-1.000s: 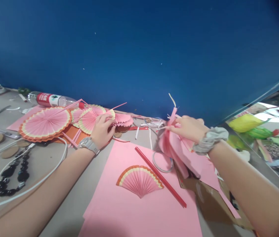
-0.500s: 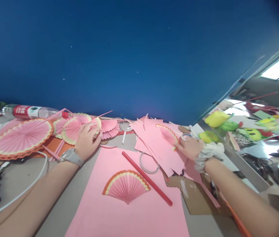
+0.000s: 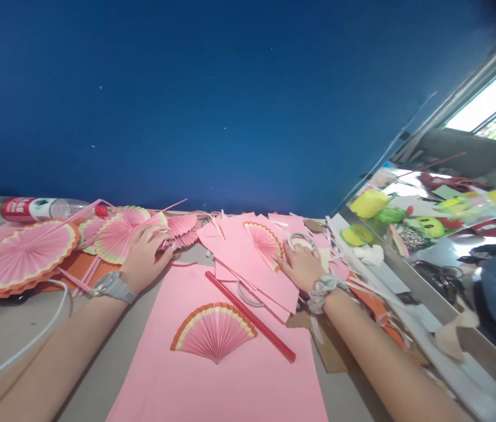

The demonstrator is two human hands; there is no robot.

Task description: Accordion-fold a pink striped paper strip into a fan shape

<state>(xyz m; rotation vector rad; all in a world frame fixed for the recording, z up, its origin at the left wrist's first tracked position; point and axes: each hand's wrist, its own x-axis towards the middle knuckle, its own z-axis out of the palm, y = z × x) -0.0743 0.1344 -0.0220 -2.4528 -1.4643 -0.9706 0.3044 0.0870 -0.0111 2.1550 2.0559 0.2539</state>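
Note:
My left hand (image 3: 146, 257) rests on pleated pink paper fans (image 3: 127, 231) at the back left, fingers spread and slightly bent. My right hand (image 3: 304, 266) lies at the right edge of a loose pile of pink paper sheets (image 3: 234, 246), fingers apart. Its thumb side touches a small folded fan (image 3: 265, 243) with an orange and cream edge. A roll of tape (image 3: 301, 239) is at its fingertips. In front, a larger half-round fan (image 3: 215, 334) lies on a big pink sheet (image 3: 221, 392), beside a red bar (image 3: 252, 319). A grey ring (image 3: 250, 300) is partly covered by the pile.
A plastic bottle (image 3: 32, 209) lies at the back left, near a big round fan (image 3: 19, 258) and a white cable (image 3: 32, 349). Cardboard (image 3: 333, 349) and orange scraps (image 3: 377, 310) lie right. A tray of colourful fruit shapes (image 3: 368, 204) stands beyond. A blue wall (image 3: 221, 105) closes the back.
My right hand has moved left, and the pile of pink sheets with the small fan has slid left over the grey ring. My left hand stays on the fans. The view has shifted slightly.

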